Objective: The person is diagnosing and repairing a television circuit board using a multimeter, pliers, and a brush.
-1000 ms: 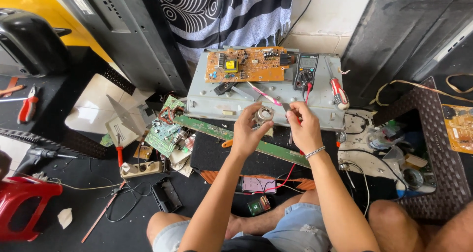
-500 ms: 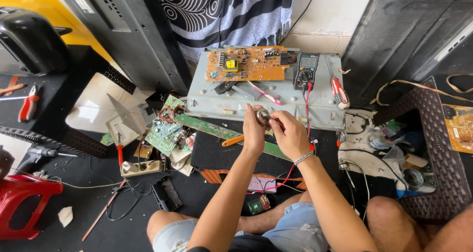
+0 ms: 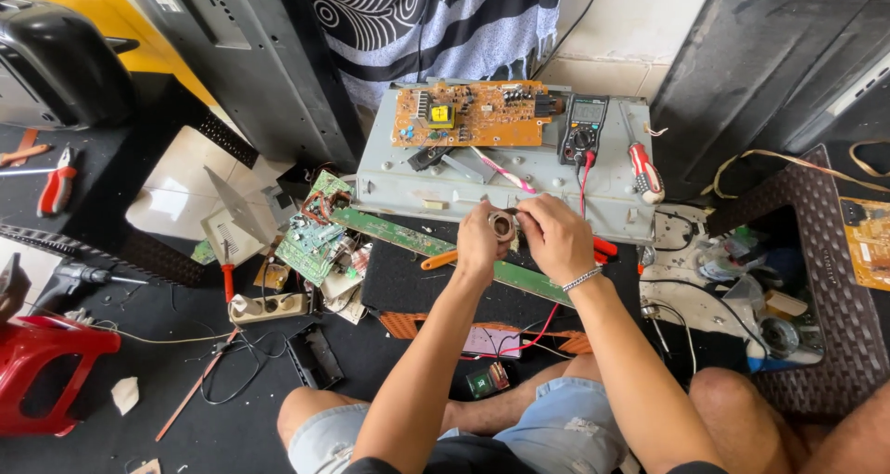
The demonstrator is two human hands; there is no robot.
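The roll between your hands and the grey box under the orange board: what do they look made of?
Roll: pale, see-through ring with an open middle, probably plastic tape; too small to be sure. Both hands, left and right, pinch it. Grey box: flat, dull grey with folded edges, likely painted sheet metal.

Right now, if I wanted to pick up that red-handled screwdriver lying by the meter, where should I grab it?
Probably by the red and white handle of the screwdriver, coming from above. It lies flat on the grey metal chassis, right of the multimeter, handle toward the person and uncovered. The thin shaft points away and offers little to grip.
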